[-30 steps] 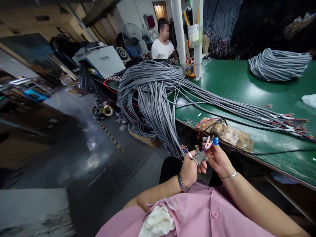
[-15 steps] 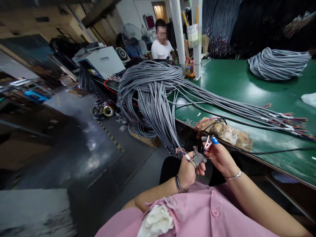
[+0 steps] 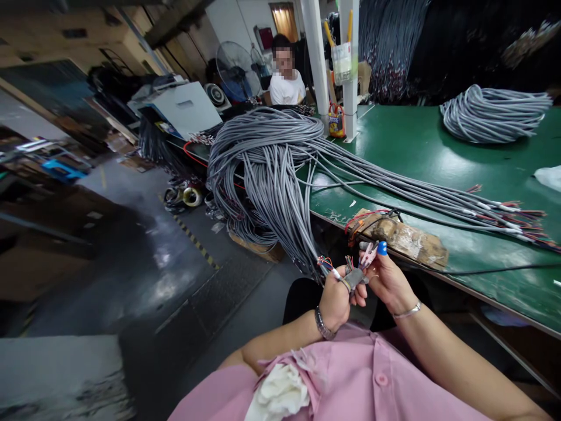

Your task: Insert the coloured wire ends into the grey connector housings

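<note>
Head view: the left hand (image 3: 335, 303) grips a cable end (image 3: 337, 275) before the counter (image 3: 407, 146); the right hand (image 3: 389, 280) pinches a pink clip (image 3: 369, 256). The coloured wires (image 3: 325, 262) look light, soft and easily bent, so its probably firmer white band (image 3: 335, 272) seems the better hold. They fan up-left toward the grey bundle (image 3: 272, 131), its long axis slanting down-right into the palm.
</note>
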Motion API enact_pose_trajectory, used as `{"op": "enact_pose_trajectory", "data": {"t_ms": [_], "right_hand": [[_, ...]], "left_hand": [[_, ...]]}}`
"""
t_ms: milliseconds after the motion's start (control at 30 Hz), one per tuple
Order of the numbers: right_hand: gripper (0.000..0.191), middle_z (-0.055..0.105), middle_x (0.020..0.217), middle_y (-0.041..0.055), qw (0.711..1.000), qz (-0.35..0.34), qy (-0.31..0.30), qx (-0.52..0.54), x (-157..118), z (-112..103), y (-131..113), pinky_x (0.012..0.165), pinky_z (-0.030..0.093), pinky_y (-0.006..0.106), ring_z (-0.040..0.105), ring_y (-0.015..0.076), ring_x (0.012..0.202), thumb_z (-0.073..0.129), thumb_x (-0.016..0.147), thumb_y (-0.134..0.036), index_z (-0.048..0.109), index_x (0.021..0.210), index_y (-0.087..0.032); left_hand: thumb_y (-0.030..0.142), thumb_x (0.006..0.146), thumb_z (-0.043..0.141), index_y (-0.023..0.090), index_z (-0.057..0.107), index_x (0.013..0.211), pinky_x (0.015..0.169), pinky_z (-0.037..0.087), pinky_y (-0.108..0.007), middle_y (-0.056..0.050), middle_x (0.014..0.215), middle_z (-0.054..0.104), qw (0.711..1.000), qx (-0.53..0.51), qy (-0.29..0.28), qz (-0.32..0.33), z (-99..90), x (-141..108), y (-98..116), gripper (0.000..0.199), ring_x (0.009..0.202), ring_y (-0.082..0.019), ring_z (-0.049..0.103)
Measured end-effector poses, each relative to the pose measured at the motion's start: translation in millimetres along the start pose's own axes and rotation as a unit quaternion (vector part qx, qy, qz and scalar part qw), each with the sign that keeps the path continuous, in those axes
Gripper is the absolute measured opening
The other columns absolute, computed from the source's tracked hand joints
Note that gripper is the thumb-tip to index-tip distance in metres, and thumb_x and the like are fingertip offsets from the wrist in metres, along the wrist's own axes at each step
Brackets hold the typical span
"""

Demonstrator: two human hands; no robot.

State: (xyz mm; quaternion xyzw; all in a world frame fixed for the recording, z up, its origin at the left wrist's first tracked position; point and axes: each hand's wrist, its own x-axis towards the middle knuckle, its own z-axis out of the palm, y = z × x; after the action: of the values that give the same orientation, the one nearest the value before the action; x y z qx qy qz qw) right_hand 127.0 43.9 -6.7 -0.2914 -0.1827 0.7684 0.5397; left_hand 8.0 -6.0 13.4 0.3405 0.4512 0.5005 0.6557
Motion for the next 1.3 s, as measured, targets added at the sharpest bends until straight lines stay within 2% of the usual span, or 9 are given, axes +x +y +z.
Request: {"op": "enact_pose_trajectory", "data": {"t_ms": [167,467,633,733,867,1000,1067,1200,1300], "right_hand": [[0.036,0.066,0.068,0.0039,0.998,-0.003,0.056,0.017,-1,7,-1,0.050,0.047,0.028,0.055,0.0150,0.055,0.076,0.066,-0.052,0.069,0.078,-0.019],[0.044,0.066,0.080,0.0039,0.999,0.022,0.011,0.032,-5,1,0,0.054,0.047,0.027,0.058,0.0140,0.061,0.064,0.073,-0.062,0.067,0.086,-0.020],[0.037,0.067,0.086,0.0049,0.999,0.040,-0.005,0.027,-11,1,-5,0.058,0.046,0.024,0.057,0.0123,0.066,0.064,0.078,-0.055,0.067,0.085,-0.019],[0.029,0.064,0.080,0.0031,1.000,0.017,-0.010,-0.001,-13,2,-4,0.055,0.044,0.022,0.053,0.0108,0.064,0.067,0.079,-0.045,0.068,0.089,-0.018],[0.028,0.058,0.072,0.0011,0.998,-0.038,0.009,-0.049,-13,-2,1,0.054,0.041,0.023,0.048,0.0101,0.061,0.066,0.080,-0.045,0.068,0.087,-0.018],[0.026,0.056,0.063,0.0010,0.965,-0.175,0.090,-0.172,-11,-9,5,0.053,0.037,0.023,0.043,0.0100,0.056,0.070,0.077,-0.042,0.066,0.071,-0.017],[0.030,0.058,0.063,0.0027,0.954,-0.197,0.105,-0.198,-11,-9,5,0.053,0.037,0.025,0.044,0.0114,0.056,0.068,0.078,-0.047,0.066,0.071,-0.017],[0.042,0.059,0.068,0.0035,0.987,-0.104,0.046,-0.116,-8,-2,3,0.053,0.039,0.027,0.048,0.0126,0.056,0.060,0.079,-0.059,0.066,0.073,-0.017],[0.038,0.059,0.067,0.0020,0.995,-0.074,0.049,-0.048,-6,4,3,0.052,0.040,0.026,0.048,0.0117,0.055,0.067,0.076,-0.055,0.067,0.075,-0.017]], "left_hand": [[0.041,0.079,0.058,0.012,0.055,0.069,0.036,0.024,-0.018,-0.002,0.053,0.057,1.000,0.009,0.006,-0.007,-0.8,0,-1,0.031,0.036,-0.009,0.050],[0.041,0.079,0.059,0.012,0.056,0.070,0.035,0.024,-0.018,-0.002,0.051,0.057,1.000,0.021,0.004,-0.004,-0.4,-5,0,0.030,0.035,-0.009,0.049],[0.041,0.081,0.059,0.011,0.055,0.070,0.037,0.027,-0.018,-0.002,0.052,0.058,0.999,0.031,-0.015,0.024,-7.4,-15,-5,0.031,0.037,-0.009,0.051],[0.041,0.082,0.059,0.012,0.055,0.072,0.037,0.027,-0.018,-0.002,0.054,0.058,0.999,0.025,0.005,0.041,-9.0,-17,-6,0.030,0.038,-0.008,0.051],[0.040,0.082,0.059,0.012,0.055,0.074,0.037,0.026,-0.018,-0.001,0.056,0.058,0.998,0.026,0.024,0.060,-6.0,-15,-4,0.029,0.038,-0.008,0.050],[0.043,0.082,0.058,0.012,0.056,0.076,0.038,0.026,-0.018,0.000,0.055,0.057,0.997,0.039,0.030,0.064,-3.3,-12,-3,0.031,0.039,-0.007,0.050],[0.044,0.082,0.058,0.013,0.056,0.077,0.038,0.028,-0.018,-0.001,0.056,0.057,0.996,0.051,0.032,0.059,-3.0,-10,-4,0.032,0.039,-0.008,0.051],[0.044,0.082,0.059,0.012,0.055,0.079,0.038,0.028,-0.018,-0.001,0.057,0.058,0.996,0.060,0.032,0.055,-2.6,-6,-6,0.032,0.039,-0.008,0.051],[0.044,0.083,0.058,0.012,0.055,0.080,0.037,0.028,-0.018,-0.001,0.057,0.058,0.996,0.064,0.025,0.054,-2.2,-5,-9,0.032,0.039,-0.008,0.051]]}}
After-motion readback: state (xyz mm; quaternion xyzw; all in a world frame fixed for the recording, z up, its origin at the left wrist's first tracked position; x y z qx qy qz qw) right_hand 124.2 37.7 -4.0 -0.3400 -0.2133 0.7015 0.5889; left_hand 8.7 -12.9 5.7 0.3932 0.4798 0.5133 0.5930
